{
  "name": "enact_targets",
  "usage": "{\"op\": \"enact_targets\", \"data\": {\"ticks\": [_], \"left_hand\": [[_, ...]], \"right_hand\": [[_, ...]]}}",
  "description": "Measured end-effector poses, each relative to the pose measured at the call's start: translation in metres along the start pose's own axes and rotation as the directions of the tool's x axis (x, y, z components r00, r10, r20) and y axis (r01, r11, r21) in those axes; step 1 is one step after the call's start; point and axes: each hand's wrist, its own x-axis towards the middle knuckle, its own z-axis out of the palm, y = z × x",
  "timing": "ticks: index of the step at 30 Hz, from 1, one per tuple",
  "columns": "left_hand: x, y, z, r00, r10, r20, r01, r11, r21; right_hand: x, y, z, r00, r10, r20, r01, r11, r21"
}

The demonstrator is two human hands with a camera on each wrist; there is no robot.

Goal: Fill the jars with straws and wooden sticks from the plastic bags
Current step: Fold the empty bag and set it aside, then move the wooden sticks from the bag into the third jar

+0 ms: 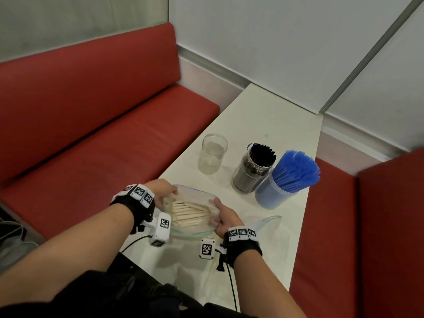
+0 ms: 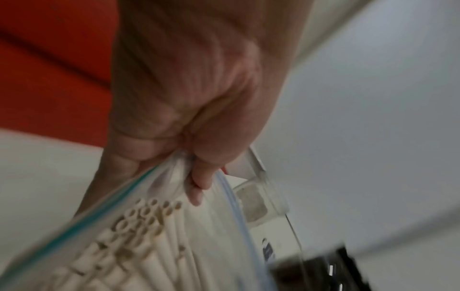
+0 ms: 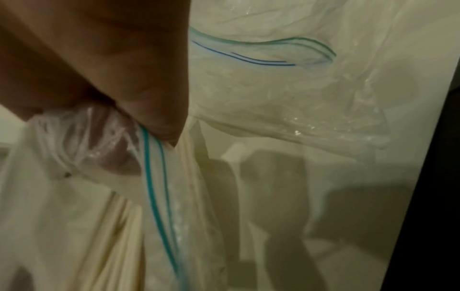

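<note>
A clear zip bag (image 1: 195, 230) full of pale cream straws (image 1: 190, 214) is held open just above the near end of the white table (image 1: 263, 115). My left hand (image 1: 165, 189) pinches the left side of its mouth and my right hand (image 1: 223, 214) pinches the right side. The left wrist view shows my left hand (image 2: 189, 118) gripping the bag's rim (image 2: 149, 177), with hollow straw ends (image 2: 139, 226) below it. In the right wrist view my right hand (image 3: 112, 69) clamps bunched plastic and the teal zip strip (image 3: 154, 196). An empty glass jar (image 1: 213, 153) stands beyond the bag.
A jar of black straws (image 1: 252, 171) and a clear tub of blue straws (image 1: 284, 180) stand at the right of the table. An empty zip bag (image 1: 268, 220) lies near my right hand. Red bench seats (image 1: 91, 125) flank the table on both sides.
</note>
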Motion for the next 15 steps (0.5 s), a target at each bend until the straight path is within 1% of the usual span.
{"op": "enact_targets", "data": {"ticks": [1, 2, 3, 4, 7, 9, 11, 12, 13, 14, 15], "left_hand": [[0.004, -0.007, 0.003, 0.996, -0.061, 0.061, 0.074, 0.967, -0.244], [0.009, -0.014, 0.006, 0.992, -0.088, 0.088, 0.116, 0.907, -0.404], [0.015, -0.019, 0.009, 0.992, -0.091, 0.087, 0.123, 0.860, -0.495], [0.018, -0.023, 0.011, 0.994, -0.080, 0.075, 0.108, 0.839, -0.533], [0.026, -0.032, 0.015, 1.000, -0.004, -0.005, 0.000, 0.798, -0.603], [0.030, -0.035, 0.016, 0.998, 0.046, -0.054, -0.068, 0.812, -0.579], [0.031, -0.037, 0.013, 0.982, 0.103, -0.158, -0.164, 0.877, -0.452], [0.030, -0.038, 0.011, 0.973, 0.110, -0.203, -0.178, 0.917, -0.357], [0.027, -0.041, 0.008, 0.973, 0.092, -0.211, -0.144, 0.958, -0.248], [0.024, -0.044, 0.006, 0.984, 0.059, -0.168, -0.085, 0.984, -0.154], [0.024, -0.048, 0.005, 0.995, 0.016, -0.103, -0.028, 0.993, -0.113]], "right_hand": [[0.000, 0.004, -0.002, 1.000, -0.007, -0.006, 0.007, 0.998, -0.054], [-0.001, 0.007, -0.002, 1.000, -0.017, -0.012, 0.015, 0.996, -0.093], [-0.001, 0.010, -0.002, 1.000, -0.024, -0.016, 0.022, 0.993, -0.116], [0.000, 0.013, -0.002, 0.999, -0.029, -0.021, 0.026, 0.991, -0.128], [0.005, 0.017, 0.000, 0.997, -0.037, -0.066, 0.024, 0.981, -0.191], [0.007, 0.018, 0.001, 0.991, -0.056, -0.122, 0.021, 0.962, -0.271], [0.009, 0.021, 0.003, 0.988, -0.098, -0.117, 0.064, 0.962, -0.265], [0.008, 0.022, 0.005, 0.986, -0.130, -0.105, 0.097, 0.957, -0.274], [0.008, 0.024, 0.006, 0.981, -0.164, -0.100, 0.123, 0.937, -0.328], [0.007, 0.024, 0.007, 0.974, -0.200, -0.105, 0.138, 0.896, -0.422], [0.005, 0.024, 0.009, 0.966, -0.235, -0.109, 0.144, 0.836, -0.530]]}}
